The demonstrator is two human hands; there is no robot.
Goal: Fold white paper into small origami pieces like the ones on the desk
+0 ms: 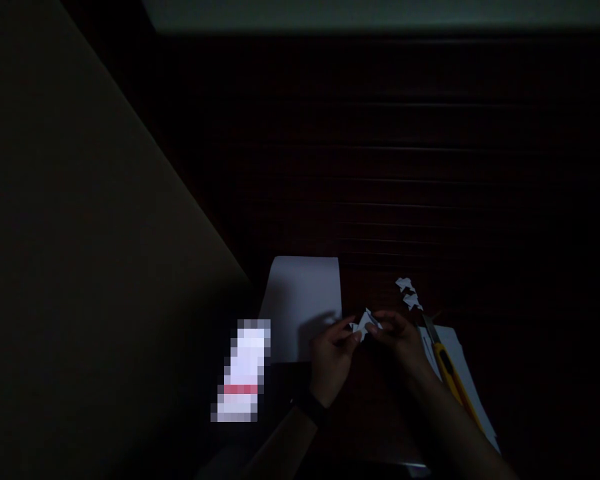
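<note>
A small piece of folded white paper (365, 324) is pinched between both hands, above the dark table. My left hand (333, 357) grips its left side with thumb and fingers, and a dark band circles that wrist. From the other side, my right hand (399, 339) holds the paper's right part between thumb and fingertips. Two similar folded paper pieces (409, 294) lie just beyond my right hand. A white sheet (305, 293) rests beyond and left of my left hand. The room is dim, so the exact folded shape is hard to make out.
To the right, a yellow utility knife (450, 373) with its blade out lies on a stack of white paper (473, 383). A bright, blurred-out screen (243, 367) glows at the left. A pale wall (105, 233) slants along the left side.
</note>
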